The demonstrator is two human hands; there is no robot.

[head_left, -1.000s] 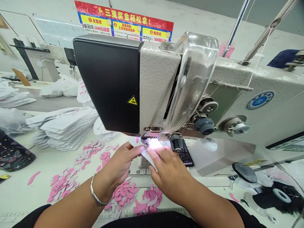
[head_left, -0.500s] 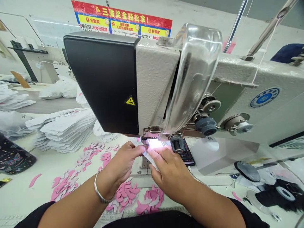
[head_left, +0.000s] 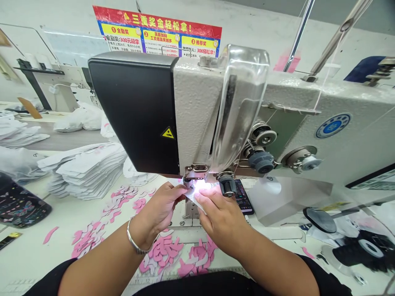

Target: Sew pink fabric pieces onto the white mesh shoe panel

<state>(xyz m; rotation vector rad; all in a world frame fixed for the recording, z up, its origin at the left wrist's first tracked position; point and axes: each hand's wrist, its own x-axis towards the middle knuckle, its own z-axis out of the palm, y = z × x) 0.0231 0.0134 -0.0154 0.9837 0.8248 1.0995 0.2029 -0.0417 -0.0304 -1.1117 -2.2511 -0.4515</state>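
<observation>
A white dotted fabric piece (head_left: 194, 198) lies under the lit needle area of a sewing machine (head_left: 197, 111). My left hand (head_left: 160, 209) pinches its left edge between thumb and bent fingers, close to the presser foot (head_left: 187, 181). My right hand (head_left: 224, 220) rests on the piece from the right, fingers stretched out flat and thumb apart. Glare and my fingers hide the needle point and much of the fabric. Below my hands, loose pink and white curved pieces (head_left: 163, 250) lie in heaps.
Stacks of white cut pieces (head_left: 92, 172) stand at the left, behind a dark butterfly-patterned object (head_left: 23, 201). A phone (head_left: 243, 197) lies behind my right hand. Black thread spools (head_left: 354, 255) are at the right. A ruler strip (head_left: 145, 283) runs along the front edge.
The view has shifted slightly. More of the white dotted piece shows between my hands, and my right fingers sit a little further right of my left thumb.
</observation>
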